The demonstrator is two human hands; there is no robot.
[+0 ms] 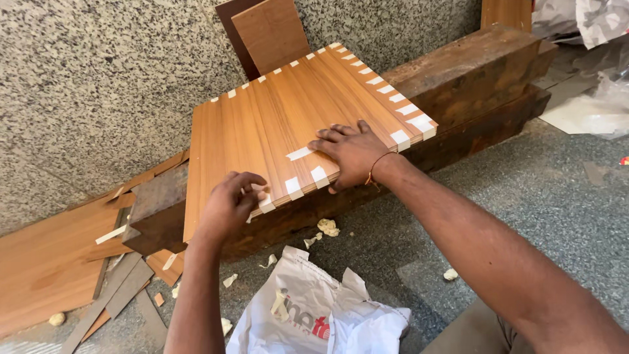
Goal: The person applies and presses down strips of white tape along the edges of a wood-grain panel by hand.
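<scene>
Two hands, right hand (pixel 350 154) flat on board (pixel 262 124)

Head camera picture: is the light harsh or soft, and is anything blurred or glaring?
Head view: soft, even light, faint shadows under the left hand and right hand; the orange-brown wood-grain laminated board with white tape strips is sharp, without glare; the crumpled white plastic bag looks bright but not washed out; edges bend slightly, as from a wide lens.
</scene>
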